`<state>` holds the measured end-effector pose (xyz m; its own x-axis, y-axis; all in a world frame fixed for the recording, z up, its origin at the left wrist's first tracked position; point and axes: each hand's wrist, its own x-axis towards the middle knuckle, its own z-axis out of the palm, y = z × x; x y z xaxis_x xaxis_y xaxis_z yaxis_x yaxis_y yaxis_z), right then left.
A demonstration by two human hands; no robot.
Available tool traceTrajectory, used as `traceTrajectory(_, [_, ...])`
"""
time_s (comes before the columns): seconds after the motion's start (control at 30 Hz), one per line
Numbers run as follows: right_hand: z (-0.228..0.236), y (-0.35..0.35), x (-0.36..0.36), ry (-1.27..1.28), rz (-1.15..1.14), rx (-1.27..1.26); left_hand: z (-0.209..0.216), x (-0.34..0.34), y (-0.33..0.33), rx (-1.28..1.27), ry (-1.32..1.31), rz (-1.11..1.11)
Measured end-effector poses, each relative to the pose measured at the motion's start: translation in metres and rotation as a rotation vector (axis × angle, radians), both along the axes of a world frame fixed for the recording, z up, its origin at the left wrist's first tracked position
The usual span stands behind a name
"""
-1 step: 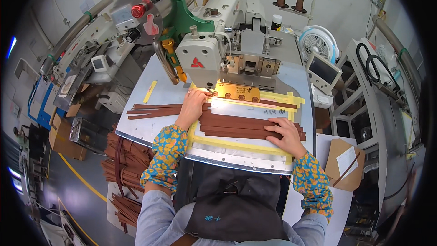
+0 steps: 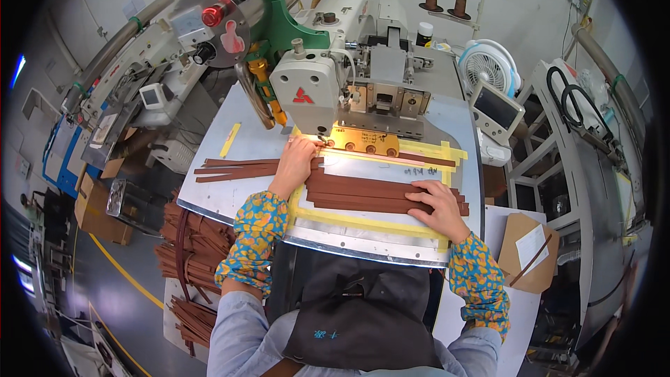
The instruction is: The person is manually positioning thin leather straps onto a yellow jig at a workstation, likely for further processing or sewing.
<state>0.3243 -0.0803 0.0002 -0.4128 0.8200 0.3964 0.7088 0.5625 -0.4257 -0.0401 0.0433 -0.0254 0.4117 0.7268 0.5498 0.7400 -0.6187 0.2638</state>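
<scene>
Left hand (image 2: 296, 166): fingertips at brown strip (image 2: 427, 160) running toward three o'clock, grip unclear. Right hand (image 2: 441, 204): apart from left, fingers spread on strip stack (image 2: 359, 193) at left hand's four o'clock. Loose strips (image 2: 239, 169): its nine. Sewing head (image 2: 301, 92): its twelve. Fan (image 2: 487, 70): right hand's one o'clock.

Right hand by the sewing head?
No: the right hand rests on the brown strips, while the left hand is by the sewing head.
</scene>
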Motion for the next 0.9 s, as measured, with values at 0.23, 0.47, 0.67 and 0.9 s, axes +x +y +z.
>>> traceTrajectory(0.23, [-0.001,-0.001,-0.002,-0.010,-0.008,-0.021,-0.002,0.002,0.001,0.041,0.014,0.017])
traceTrajectory(0.47, [0.001,-0.002,-0.003,-0.008,0.001,-0.021,-0.011,-0.003,0.002,0.034,0.012,0.022])
traceTrajectory(0.67, [0.000,-0.003,-0.001,-0.014,-0.003,-0.022,-0.007,0.002,0.000,0.040,-0.027,0.013])
traceTrajectory(0.9, [0.000,0.000,0.000,-0.015,-0.004,-0.028,-0.009,0.003,0.006,0.027,-0.032,0.029])
